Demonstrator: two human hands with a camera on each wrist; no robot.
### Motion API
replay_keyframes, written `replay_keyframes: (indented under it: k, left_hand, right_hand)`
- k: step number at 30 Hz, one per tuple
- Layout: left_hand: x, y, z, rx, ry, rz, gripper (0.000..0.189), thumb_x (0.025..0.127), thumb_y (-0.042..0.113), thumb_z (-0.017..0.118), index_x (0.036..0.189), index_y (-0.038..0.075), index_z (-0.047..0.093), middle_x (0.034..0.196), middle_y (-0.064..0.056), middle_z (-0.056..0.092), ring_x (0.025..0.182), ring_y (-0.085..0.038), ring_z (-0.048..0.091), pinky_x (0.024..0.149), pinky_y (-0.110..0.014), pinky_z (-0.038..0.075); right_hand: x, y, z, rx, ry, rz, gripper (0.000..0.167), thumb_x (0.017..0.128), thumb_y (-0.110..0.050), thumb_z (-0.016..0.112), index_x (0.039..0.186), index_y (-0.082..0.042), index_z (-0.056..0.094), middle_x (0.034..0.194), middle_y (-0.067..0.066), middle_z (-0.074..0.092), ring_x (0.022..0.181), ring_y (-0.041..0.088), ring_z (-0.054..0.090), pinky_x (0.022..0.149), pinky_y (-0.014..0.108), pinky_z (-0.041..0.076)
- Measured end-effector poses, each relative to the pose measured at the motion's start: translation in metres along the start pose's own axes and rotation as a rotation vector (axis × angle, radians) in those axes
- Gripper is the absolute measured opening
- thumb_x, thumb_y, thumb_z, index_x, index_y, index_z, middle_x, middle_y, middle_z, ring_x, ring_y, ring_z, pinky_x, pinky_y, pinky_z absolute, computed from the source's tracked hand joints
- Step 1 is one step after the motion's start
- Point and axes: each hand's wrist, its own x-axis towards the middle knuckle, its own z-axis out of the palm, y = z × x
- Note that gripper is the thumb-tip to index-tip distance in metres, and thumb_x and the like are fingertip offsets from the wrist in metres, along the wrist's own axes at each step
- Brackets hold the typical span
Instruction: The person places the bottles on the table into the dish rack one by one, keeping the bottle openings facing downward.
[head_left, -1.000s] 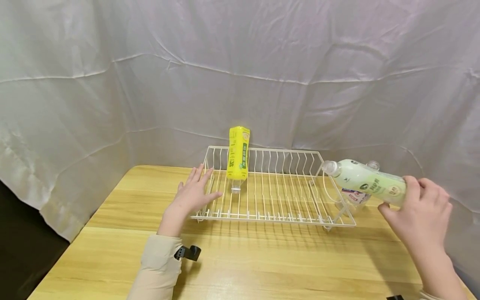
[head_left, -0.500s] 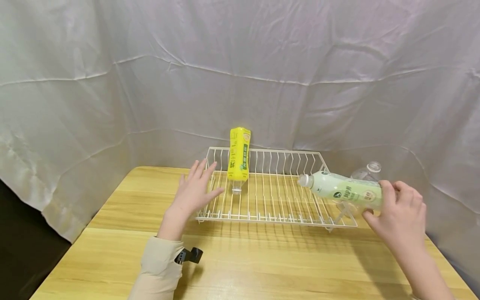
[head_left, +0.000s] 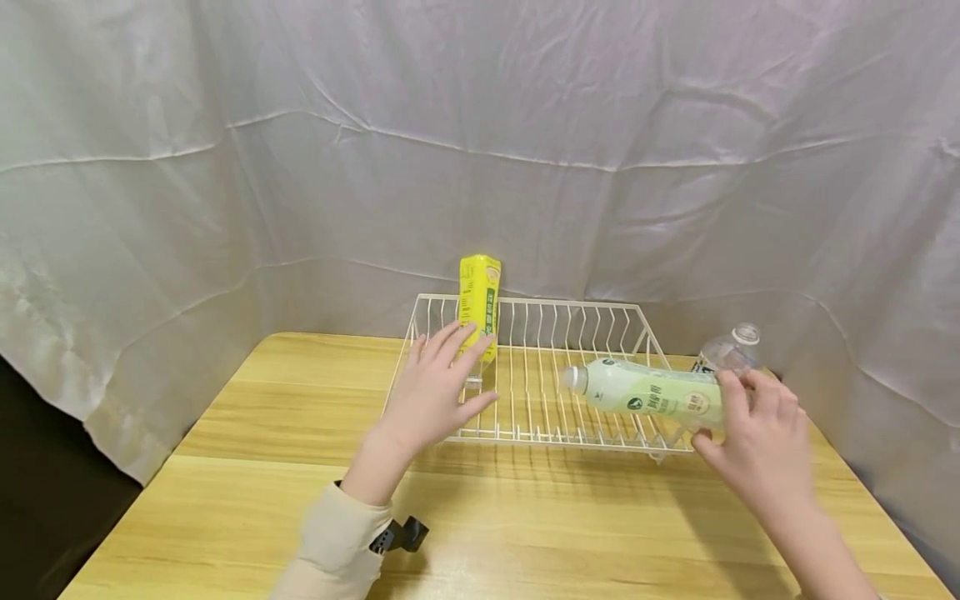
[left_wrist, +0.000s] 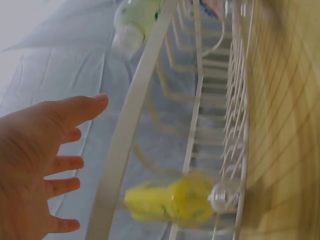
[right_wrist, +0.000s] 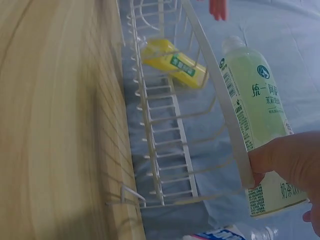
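Grey cloth (head_left: 480, 158) backs my pale wooden bench (head_left: 540, 525) in the head view. At centre, one white wire rack (head_left: 555, 302) holds one yellow-labelled plastic bottle (head_left: 477, 287), upside down. Right of centre, my right hand (head_left: 765, 450) grips one pale-green plastic bottle (head_left: 660, 392); one clear plastic bottle (head_left: 723, 354) stands behind. Left wrist: my left hand (left_wrist: 30, 165), at left, is spread and empty. Right wrist: I'd judge a firm, unhurried grip best, minding the rack's rail (right_wrist: 231, 135). Three bottles altogether, one rack.
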Motion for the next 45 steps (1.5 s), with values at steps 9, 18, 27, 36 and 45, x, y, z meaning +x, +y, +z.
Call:
replay_keyframes:
  k: [9, 18, 27, 36, 45]
  left_hand:
    - [0.001, 0.030, 0.013, 0.086, 0.198, 0.209, 0.071, 0.082, 0.055, 0.069, 0.141, 0.020, 0.049, 0.140, -0.004, 0.055, 0.130, -0.025, 0.050, 0.108, -0.046, 0.042]
    - [0.000, 0.049, 0.024, 0.070, 0.307, 0.288, 0.074, 0.078, 0.054, 0.073, 0.139, 0.018, 0.050, 0.133, -0.002, 0.059, 0.122, -0.021, 0.055, 0.105, -0.040, 0.045]
    - [-0.002, 0.056, 0.030, 0.052, 0.299, 0.301, 0.073, 0.077, 0.052, 0.076, 0.137, 0.019, 0.052, 0.128, -0.002, 0.063, 0.116, -0.020, 0.058, 0.100, -0.040, 0.048]
    - [-0.002, 0.056, 0.032, 0.032, 0.299, 0.297, 0.072, 0.075, 0.050, 0.077, 0.134, 0.015, 0.054, 0.123, 0.000, 0.064, 0.112, -0.018, 0.060, 0.100, -0.039, 0.049]
    - [-0.001, 0.051, 0.035, 0.030, 0.267, 0.300, 0.072, 0.074, 0.053, 0.077, 0.132, 0.016, 0.055, 0.123, 0.000, 0.064, 0.112, -0.018, 0.059, 0.101, -0.041, 0.048]
  right_hand:
    - [0.000, -0.017, -0.002, 0.016, 0.014, -0.001, 0.065, 0.066, -0.034, 0.048, 0.120, 0.003, 0.052, 0.113, 0.033, 0.045, 0.100, 0.052, 0.041, 0.070, 0.057, 0.035]
    - [0.001, -0.036, -0.008, 0.021, -0.003, -0.027, 0.062, 0.078, -0.042, 0.041, 0.123, -0.002, 0.052, 0.113, 0.032, 0.045, 0.100, 0.051, 0.040, 0.072, 0.057, 0.036]
    - [-0.001, -0.048, -0.005, 0.077, 0.070, -0.120, 0.060, 0.082, -0.042, 0.040, 0.121, 0.001, 0.057, 0.109, 0.030, 0.050, 0.099, 0.048, 0.041, 0.074, 0.052, 0.034]
    - [0.002, -0.056, -0.008, 0.117, 0.132, -0.166, 0.058, 0.084, -0.040, 0.042, 0.120, 0.001, 0.060, 0.108, 0.029, 0.051, 0.102, 0.046, 0.042, 0.076, 0.050, 0.034]
    - [0.005, -0.054, -0.012, 0.144, 0.103, -0.195, 0.061, 0.094, -0.048, 0.038, 0.124, 0.000, 0.059, 0.110, 0.026, 0.052, 0.104, 0.044, 0.042, 0.082, 0.051, 0.033]
